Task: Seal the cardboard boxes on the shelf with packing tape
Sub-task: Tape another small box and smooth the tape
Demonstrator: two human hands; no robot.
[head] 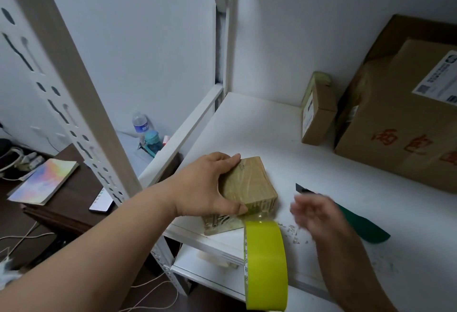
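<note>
From the head camera, your left hand (207, 185) grips the small taped box (247, 185) at the front-left edge of the shelf (259, 123), fingers over its far top edge and thumb on the near side, while the tape roll (265, 264) hangs off the box's near face by a clear strip, just below and toward you. Your right hand (319, 212) is blurred, fingers loose and holding nothing. It hovers just right of the box, between the roll and the green-handled knife (356, 220). It looks nearer the knife, whose long axis runs away-left to near-right behind it.

On the shelf (247, 123), small box (247, 188) front-left, large box (395, 118) back-right.
</note>
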